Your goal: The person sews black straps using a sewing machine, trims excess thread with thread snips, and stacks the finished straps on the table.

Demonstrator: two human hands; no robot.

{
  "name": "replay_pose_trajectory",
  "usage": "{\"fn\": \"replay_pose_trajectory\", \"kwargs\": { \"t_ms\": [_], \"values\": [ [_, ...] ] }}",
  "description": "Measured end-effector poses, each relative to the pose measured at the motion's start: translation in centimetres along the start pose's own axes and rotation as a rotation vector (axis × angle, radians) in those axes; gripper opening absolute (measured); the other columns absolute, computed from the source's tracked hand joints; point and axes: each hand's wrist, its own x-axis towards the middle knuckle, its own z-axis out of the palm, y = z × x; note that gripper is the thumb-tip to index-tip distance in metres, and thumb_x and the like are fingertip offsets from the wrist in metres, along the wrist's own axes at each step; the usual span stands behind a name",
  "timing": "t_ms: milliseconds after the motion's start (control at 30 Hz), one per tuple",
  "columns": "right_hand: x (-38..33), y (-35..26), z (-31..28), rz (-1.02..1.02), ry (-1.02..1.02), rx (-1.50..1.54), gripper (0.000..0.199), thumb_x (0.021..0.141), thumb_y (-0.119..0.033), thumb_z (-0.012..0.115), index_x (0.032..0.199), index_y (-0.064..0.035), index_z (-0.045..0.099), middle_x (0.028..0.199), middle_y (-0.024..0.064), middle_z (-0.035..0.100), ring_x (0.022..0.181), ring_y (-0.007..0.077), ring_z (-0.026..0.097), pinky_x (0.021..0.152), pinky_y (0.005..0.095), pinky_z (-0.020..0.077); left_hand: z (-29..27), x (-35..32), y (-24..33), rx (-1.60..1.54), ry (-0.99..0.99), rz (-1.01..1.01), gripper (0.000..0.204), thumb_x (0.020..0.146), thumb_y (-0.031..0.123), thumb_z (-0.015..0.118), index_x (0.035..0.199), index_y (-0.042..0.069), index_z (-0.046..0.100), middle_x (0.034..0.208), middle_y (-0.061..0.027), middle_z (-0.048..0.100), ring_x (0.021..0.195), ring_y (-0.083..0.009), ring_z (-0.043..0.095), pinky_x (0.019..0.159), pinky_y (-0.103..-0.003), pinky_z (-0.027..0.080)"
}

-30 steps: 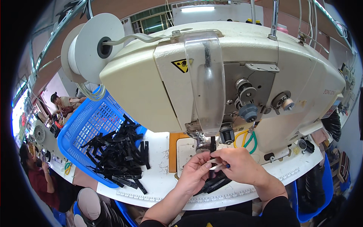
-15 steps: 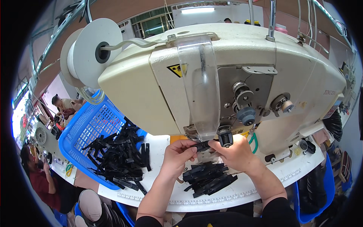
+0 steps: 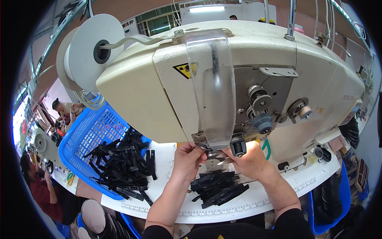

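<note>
My left hand point(image 3: 186, 160) is closed in a pinch by the work area of a cream sewing machine point(image 3: 167, 93). What its fingertips hold is too small to make out. Across from it my right hand point(image 3: 251, 161) has its fingers curled in, partly behind a black knob point(image 3: 238, 147). A pale, pointed metal piece point(image 3: 226, 161) shows under the right fingertips; I cannot tell whether that hand holds it. Just below both hands lies a pile of black fabric strips point(image 3: 217, 189) on the white table point(image 3: 169, 207). A clear plastic guard point(image 3: 211, 91) hangs above the fingers.
A blue basket point(image 3: 77, 137) heaped with more black strips point(image 3: 123, 165) leans at the left. Scissors with green handles point(image 3: 267, 149) are behind my right hand. A white reel point(image 3: 93, 47) sits at upper left. A blue bin point(image 3: 345, 191) stands at lower right. Other people work at the far left.
The black strip that stretched between my hands no longer shows there. A pointed metal piece has come into sight by my right fingers. The whole view has shifted slightly.
</note>
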Motion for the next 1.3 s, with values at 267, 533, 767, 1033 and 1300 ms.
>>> {"fn": "replay_pose_trajectory", "kwargs": {
  "t_ms": [267,533,767,1033,1300],
  "values": [
    [0.0,0.3,-0.2,0.029,-0.016,-0.019,0.036,0.065,-0.011,0.069,0.100,-0.0133,0.059,0.067,0.0036,0.057,0.054,0.0216,0.057,0.047,0.0318,0.0435,0.0,0.3,-0.6,0.005,0.016,0.030,0.007,0.082,0.001,0.056,0.088,0.000,0.055,0.066,-0.0050,0.057,0.051,-0.0106,0.054,0.045,-0.021,0.045],
    [0.1,-0.2,-0.8,0.060,0.024,0.043,0.013,0.066,-0.010,0.062,0.075,-0.0102,0.053,0.054,0.0068,0.050,0.051,0.0247,0.055,0.046,0.0360,0.0429,0.3,-0.5,-0.3,0.063,0.016,0.044,0.004,0.083,0.000,0.054,0.081,0.003,0.052,0.064,-0.0038,0.055,0.050,-0.0085,0.050,0.044,-0.020,0.038],
    [-0.2,0.0,-0.7,0.074,0.009,0.010,0.011,0.067,-0.011,0.061,0.077,-0.0120,0.055,0.055,0.0058,0.051,0.052,0.0237,0.056,0.047,0.0357,0.0431,0.5,-0.6,-0.8,0.041,0.071,0.056,0.006,0.083,-0.001,0.053,0.081,0.004,0.051,0.064,-0.0032,0.054,0.047,-0.0084,0.048,0.040,-0.020,0.035],
    [-0.3,-0.6,-2.1,0.071,-0.031,-0.022,0.015,0.068,-0.010,0.060,0.083,-0.0104,0.056,0.060,0.0076,0.053,0.057,0.0254,0.058,0.048,0.0361,0.0443,0.6,-1.1,-1.1,-0.038,0.085,0.051,0.007,0.084,0.001,0.054,0.085,0.004,0.048,0.064,-0.0043,0.054,0.046,-0.0106,0.049,0.040,-0.022,0.037],
    [-0.9,-4.0,-3.3,0.039,-0.123,0.131,0.035,0.065,-0.005,0.064,0.100,-0.0059,0.057,0.078,0.0054,0.058,0.060,0.0235,0.058,0.051,0.0342,0.0451,2.3,-6.8,-3.0,0.227,-0.069,0.107,0.021,0.087,0.002,0.051,0.108,-0.003,0.049,0.094,-0.0080,0.058,0.086,-0.0138,0.058,0.074,-0.027,0.051]
  ]
}}
